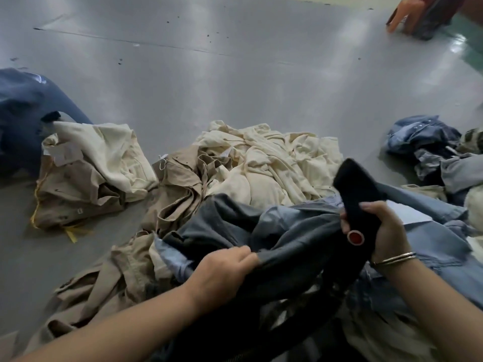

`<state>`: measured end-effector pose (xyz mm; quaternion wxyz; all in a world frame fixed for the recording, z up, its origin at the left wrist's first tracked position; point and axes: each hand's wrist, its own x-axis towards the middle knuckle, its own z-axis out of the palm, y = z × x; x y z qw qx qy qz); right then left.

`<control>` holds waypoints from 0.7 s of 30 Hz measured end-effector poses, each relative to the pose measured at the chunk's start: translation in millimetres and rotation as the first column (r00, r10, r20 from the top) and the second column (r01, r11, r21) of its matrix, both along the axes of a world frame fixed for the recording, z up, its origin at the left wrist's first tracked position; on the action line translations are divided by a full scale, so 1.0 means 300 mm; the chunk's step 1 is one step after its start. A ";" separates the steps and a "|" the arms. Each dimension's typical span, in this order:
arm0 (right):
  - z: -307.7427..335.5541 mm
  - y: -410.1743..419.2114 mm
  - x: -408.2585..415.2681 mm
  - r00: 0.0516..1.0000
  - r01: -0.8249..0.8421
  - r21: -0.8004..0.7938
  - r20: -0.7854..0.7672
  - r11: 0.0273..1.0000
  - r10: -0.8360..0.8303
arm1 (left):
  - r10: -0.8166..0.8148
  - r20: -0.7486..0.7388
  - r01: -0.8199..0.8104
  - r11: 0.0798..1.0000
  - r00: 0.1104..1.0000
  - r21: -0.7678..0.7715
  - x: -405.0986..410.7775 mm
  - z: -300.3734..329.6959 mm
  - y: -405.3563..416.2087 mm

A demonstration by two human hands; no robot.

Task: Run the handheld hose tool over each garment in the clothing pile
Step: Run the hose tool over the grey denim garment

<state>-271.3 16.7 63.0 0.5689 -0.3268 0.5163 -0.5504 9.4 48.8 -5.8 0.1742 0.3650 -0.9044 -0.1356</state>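
You are working mid-pile, as far as I can judge: tan and cream garments (pixel 86 168) are lying apart on the floor (pixel 209 74) at left, while the main clothing pile (pixel 261 163) ahead is waiting. Your left hand (pixel 222 270) is curling its fingers (pixel 244 253) around the dark grey garment (pixel 287 231), pinching it taut. Your right hand (pixel 384 228) is wrapping closed around the black hose tool (pixel 358 194), hovering just above that cloth.

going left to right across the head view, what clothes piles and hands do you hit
dark blue garment → folded cream and tan stack → left hand → cream pile → right hand gripping the black hose tool → denim heap
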 end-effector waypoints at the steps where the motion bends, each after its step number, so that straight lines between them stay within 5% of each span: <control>1: -0.002 0.001 -0.028 0.997 0.068 0.013 0.028 0.998 -0.069 | -0.094 0.071 0.092 0.995 0.993 0.027 0.036 -0.009 0.036; 3: -0.001 0.010 -0.070 0.984 0.143 0.012 0.104 0.990 -0.144 | -0.211 0.118 0.161 0.930 0.970 0.331 0.112 -0.026 0.092; 5: -0.005 0.024 -0.080 0.983 0.124 0.001 0.133 0.992 -0.124 | -0.048 0.068 -0.005 0.776 0.997 0.631 0.175 -0.065 0.102; 8: -0.016 0.043 -0.059 0.996 0.021 -0.002 0.090 1.000 -0.021 | 0.407 0.072 -0.384 0.769 0.911 0.510 0.192 -0.116 0.052; 12: 0.012 0.037 -0.016 0.996 -0.049 -0.025 0.075 0.998 0.051 | 0.588 0.133 -0.603 0.782 0.798 0.159 0.179 -0.163 -0.031; 15: 0.029 0.031 0.007 0.992 -0.103 -0.034 0.068 0.994 0.105 | 0.599 0.357 -0.697 0.626 0.717 0.350 0.182 -0.191 -0.096; 18: 0.035 0.030 0.027 0.985 -0.164 -0.050 0.045 0.985 0.166 | 0.649 0.413 -0.762 0.457 0.638 0.459 0.135 -0.201 -0.148; 21: 0.034 0.035 0.005 0.977 -0.213 -0.069 -0.010 0.975 0.213 | 0.555 0.199 -0.521 0.513 0.807 0.682 0.094 -0.148 -0.182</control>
